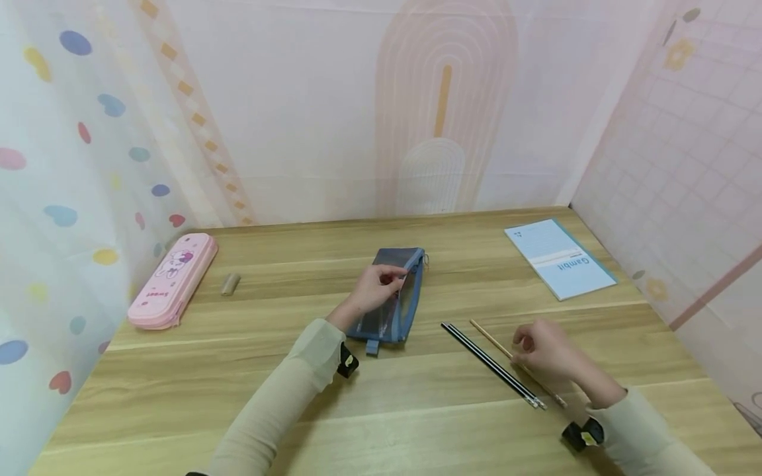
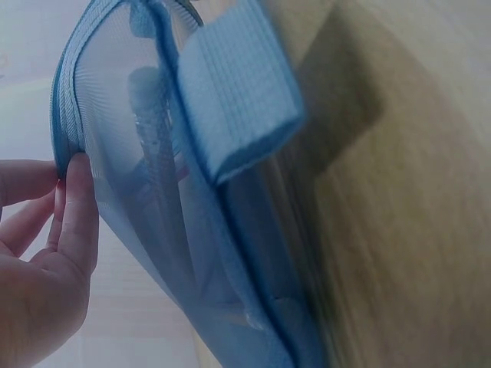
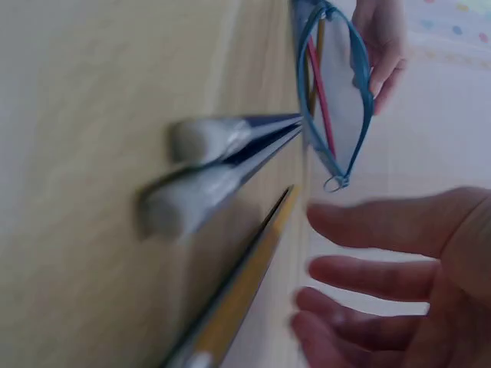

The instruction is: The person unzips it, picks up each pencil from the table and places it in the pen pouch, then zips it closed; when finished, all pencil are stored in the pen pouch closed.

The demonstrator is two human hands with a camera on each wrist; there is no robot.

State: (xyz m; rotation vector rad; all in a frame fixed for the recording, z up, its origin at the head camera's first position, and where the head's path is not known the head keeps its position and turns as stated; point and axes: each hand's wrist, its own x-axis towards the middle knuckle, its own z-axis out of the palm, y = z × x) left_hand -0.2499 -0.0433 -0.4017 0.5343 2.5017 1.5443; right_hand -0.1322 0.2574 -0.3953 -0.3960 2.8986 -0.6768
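My left hand (image 1: 375,291) pinches the upper zipper edge of a blue mesh pencil pouch (image 1: 395,256), holding its mouth apart. In the right wrist view, a red pencil (image 3: 321,100) and a yellowish one show inside the pouch. The left wrist view shows the thumb and fingers (image 2: 80,203) on the zipper band. Just over a natural-wood pencil (image 1: 488,336) hovers my right hand (image 1: 544,350), its fingers loosely bent around nothing. That pencil (image 3: 253,280) lies on the table, apart from the fingertips in the right wrist view. Beside it, two black pencils (image 1: 491,363) lie together, eraser ends toward me.
A pink pencil case (image 1: 172,281) lies at the left edge of the wooden table (image 1: 286,258), with a small tan block (image 1: 230,284) beside it. A light blue notebook (image 1: 562,258) lies at the back right. Patterned curtains (image 1: 309,112) stand behind and at both sides.
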